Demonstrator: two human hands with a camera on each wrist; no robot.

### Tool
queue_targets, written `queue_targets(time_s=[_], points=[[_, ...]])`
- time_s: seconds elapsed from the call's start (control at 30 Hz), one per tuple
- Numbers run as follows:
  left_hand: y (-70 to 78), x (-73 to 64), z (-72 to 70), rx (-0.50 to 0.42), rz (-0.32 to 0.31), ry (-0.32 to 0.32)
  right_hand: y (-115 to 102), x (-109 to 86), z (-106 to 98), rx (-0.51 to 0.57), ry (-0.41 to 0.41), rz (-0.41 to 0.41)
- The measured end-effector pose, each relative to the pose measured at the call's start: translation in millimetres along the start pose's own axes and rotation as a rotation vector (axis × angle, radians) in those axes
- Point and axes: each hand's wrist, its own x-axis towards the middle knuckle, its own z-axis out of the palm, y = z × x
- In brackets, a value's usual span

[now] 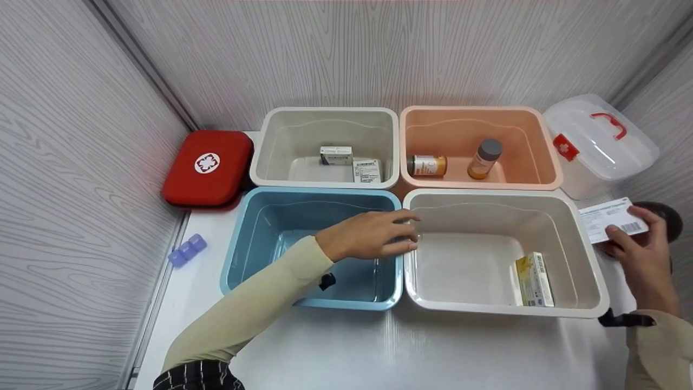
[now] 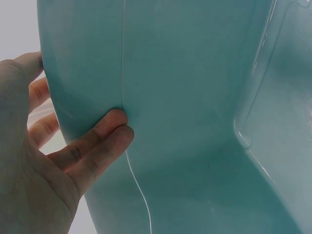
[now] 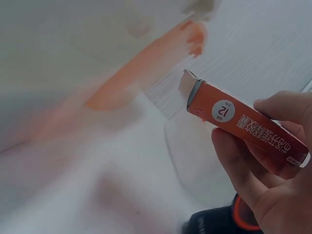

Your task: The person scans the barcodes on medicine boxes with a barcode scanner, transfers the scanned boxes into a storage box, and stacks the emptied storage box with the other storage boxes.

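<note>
My left hand lies across the rim between the blue bin and the cream-white bin. In the left wrist view, two digits press the inside of the blue wall while the others pass over its edge. My right hand holds a medicine box beside the white bin's right side. The box shows a white printed face with a barcode in the head view, and an orange side in the right wrist view, where one end flap stands open. A yellow-and-white medicine box stands inside the white bin.
Two small boxes sit in the grey bin, and two pill bottles in the orange bin. A clear first-aid case and a black round object are at right. At left are a red case and purple pill organizer.
</note>
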Motion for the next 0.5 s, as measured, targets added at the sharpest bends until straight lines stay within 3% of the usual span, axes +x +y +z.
queue_targets(time_s=[0.2, 0.33, 0.5], points=[[0.2, -0.5, 0.1, 0.004, -0.01, -0.011, 17, -10.2, -7, 0.003, 0.087, 0.087], [0.6, -0.8, -0.3, -0.004, -0.006, -0.007, 22, -12.6, -10, 0.096, 0.105, 0.127], [1.0, -0.7, -0.6, -0.017, 0.009, 0.01, 19, -9.5, -7, 0.093, 0.099, 0.093]])
